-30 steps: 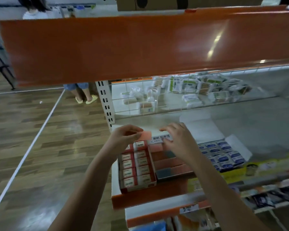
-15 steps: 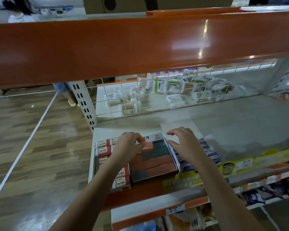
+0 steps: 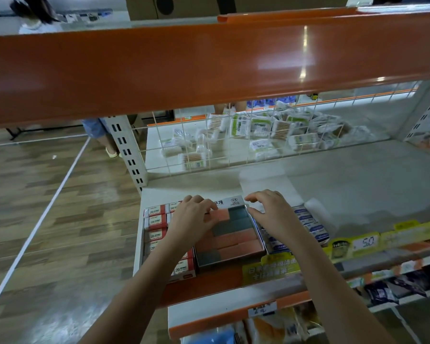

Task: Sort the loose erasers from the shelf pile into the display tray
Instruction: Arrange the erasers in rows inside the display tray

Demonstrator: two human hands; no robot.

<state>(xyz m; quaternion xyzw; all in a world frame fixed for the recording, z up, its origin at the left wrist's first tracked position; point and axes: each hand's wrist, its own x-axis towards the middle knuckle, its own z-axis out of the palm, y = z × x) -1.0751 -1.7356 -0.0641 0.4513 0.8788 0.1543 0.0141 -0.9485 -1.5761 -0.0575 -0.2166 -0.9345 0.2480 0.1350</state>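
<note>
at the tray's (image 3: 255,227) back edge my left hand (image 3: 193,219) pinches a pink eraser (image 3: 219,216); my right hand (image 3: 271,214) hovers, fingers loosely spread. pushed in crooked, it could jam against its neighbours.

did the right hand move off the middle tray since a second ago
Yes. The right hand shifted rightward, from over the two-tone eraser tray to its right edge.

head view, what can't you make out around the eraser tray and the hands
- Head view: left hand covers the tray's back left corner; whether its fingers pinch an eraser is hidden.
- Left forearm hides part of the red 2B boxes.
- Right hand hides most of the blue boxes.
- Yellow shelf label print is blurred.
</note>
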